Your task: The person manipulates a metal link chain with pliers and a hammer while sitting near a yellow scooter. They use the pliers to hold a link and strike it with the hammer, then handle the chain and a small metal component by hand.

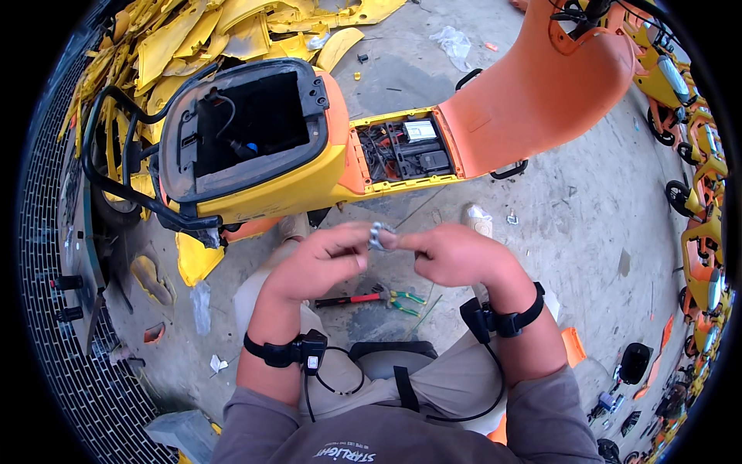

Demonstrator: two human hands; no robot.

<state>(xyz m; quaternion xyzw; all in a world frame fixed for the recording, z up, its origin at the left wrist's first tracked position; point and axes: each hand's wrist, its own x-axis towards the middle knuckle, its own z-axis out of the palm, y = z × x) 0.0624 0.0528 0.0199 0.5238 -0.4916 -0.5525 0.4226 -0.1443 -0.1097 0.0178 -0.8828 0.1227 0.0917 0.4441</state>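
My left hand [332, 259] holds a small silvery metal piece [380, 237] at its fingertips, in front of the scooter body. My right hand [452, 255] reaches it from the right, index fingertip at the piece and other fingers curled. Below, a red-and-black handled tool [348, 300] and green-handled pliers [406, 301] lie on the floor. Above my hands stands a yellow and orange scooter body [309, 185] with an open seat bucket [251, 124] and an open floorboard compartment [402, 151] holding a silver box and wiring.
A pile of yellow panels [178, 39] lies at the upper left, beside a dark brick wall [54, 232]. A row of orange and yellow scooters [699, 232] lines the right. Loose plastic parts [635, 363], scraps and bags are scattered on the concrete floor [587, 255].
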